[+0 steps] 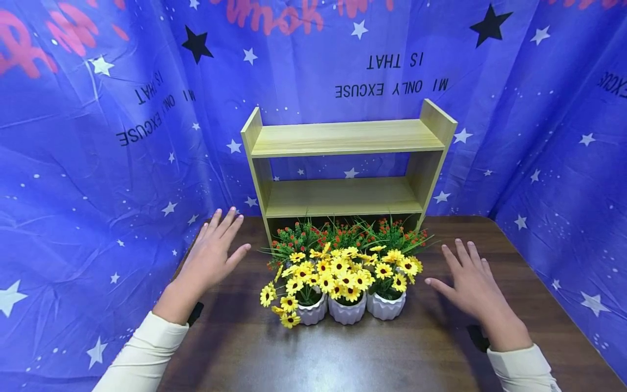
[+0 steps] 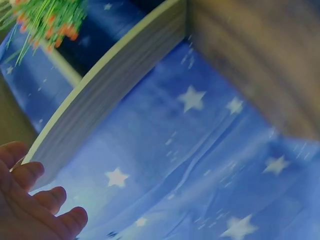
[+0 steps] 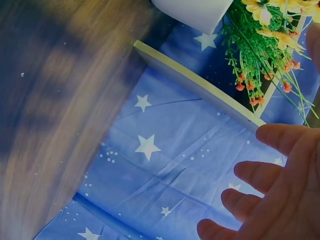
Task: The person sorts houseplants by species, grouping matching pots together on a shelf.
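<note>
My left hand point(image 1: 208, 256) is held over the table's left side, fingers spread, with nothing in it. On the other side my right hand point(image 1: 472, 283) hovers palm down, also holding nothing. Between them stand three white pots point(image 1: 346, 310) of yellow flowers point(image 1: 339, 267) in a row. Behind these, red-flowered green plants point(image 1: 343, 234) partly hide the foot of a wooden shelf point(image 1: 343, 196); their own pots are mostly hidden. In the left wrist view, fingers point(image 2: 50, 197) appear near the shelf's side panel. Loosely bent fingers point(image 3: 260, 175) show in the right wrist view.
A dark brown wooden table point(image 1: 343, 359) carries the pots and the shelf. Blue curtain cloth point(image 1: 313, 65) with stars and lettering hangs behind and at both sides. The shelf's two upper boards point(image 1: 343, 139) are bare.
</note>
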The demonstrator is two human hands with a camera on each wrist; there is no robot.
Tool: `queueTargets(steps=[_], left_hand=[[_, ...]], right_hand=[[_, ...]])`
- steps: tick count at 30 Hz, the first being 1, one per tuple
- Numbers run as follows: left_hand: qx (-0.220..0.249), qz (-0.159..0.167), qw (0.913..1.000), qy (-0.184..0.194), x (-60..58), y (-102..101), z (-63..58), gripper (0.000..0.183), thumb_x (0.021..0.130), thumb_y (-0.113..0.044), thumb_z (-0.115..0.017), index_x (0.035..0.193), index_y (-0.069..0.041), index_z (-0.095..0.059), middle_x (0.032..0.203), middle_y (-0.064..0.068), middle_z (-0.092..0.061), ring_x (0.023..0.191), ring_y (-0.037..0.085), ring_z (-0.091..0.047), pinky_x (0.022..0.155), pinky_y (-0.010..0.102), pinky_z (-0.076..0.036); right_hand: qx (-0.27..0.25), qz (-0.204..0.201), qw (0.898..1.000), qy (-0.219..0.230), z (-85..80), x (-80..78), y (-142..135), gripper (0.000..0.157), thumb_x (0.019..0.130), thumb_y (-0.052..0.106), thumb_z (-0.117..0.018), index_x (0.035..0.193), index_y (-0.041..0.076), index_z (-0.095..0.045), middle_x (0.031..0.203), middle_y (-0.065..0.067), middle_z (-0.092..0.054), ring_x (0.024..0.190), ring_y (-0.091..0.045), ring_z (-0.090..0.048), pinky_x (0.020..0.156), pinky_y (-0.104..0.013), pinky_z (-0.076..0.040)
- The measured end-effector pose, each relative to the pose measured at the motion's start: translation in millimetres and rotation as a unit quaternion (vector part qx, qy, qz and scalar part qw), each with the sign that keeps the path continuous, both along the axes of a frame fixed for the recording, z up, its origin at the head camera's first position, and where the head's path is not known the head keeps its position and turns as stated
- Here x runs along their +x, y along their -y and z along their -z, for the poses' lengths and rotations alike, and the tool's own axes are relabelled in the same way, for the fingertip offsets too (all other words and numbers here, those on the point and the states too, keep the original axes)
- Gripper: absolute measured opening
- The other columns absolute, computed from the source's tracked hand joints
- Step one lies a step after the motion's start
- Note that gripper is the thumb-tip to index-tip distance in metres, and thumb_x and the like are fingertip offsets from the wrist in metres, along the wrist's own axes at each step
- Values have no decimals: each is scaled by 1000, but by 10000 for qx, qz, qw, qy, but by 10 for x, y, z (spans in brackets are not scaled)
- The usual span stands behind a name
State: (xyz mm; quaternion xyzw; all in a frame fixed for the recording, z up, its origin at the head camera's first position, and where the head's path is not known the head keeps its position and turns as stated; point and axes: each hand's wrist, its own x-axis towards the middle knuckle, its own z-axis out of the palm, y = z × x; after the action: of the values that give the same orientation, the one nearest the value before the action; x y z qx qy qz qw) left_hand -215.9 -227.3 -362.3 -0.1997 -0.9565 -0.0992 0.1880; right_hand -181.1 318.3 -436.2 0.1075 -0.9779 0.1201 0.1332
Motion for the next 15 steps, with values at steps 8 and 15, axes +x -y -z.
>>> queueTargets(steps=[8, 15], left_hand=[[173, 433, 9976, -505, -206, -55, -716, 64, 98, -33, -61, 149, -1, -41, 160, 17, -28, 148, 40, -16, 115, 59, -18], [938, 846, 9869, -1006, -507, -175, -1103, 62, 93, -24, -68, 144, 3, -45, 155, 21, -35, 143, 42, -28, 116, 54, -21]], right_hand=[[-190, -212, 9996, -22, 107, 47, -8, 89, 88, 56, -67, 145, -8, -41, 153, -37, -22, 144, -53, -9, 100, -76, -20], [-394, -487, 9976, -305, 254, 86, 28, 85, 86, 50, -72, 141, -8, -46, 148, -40, -31, 140, -55, -20, 107, -67, -23]])
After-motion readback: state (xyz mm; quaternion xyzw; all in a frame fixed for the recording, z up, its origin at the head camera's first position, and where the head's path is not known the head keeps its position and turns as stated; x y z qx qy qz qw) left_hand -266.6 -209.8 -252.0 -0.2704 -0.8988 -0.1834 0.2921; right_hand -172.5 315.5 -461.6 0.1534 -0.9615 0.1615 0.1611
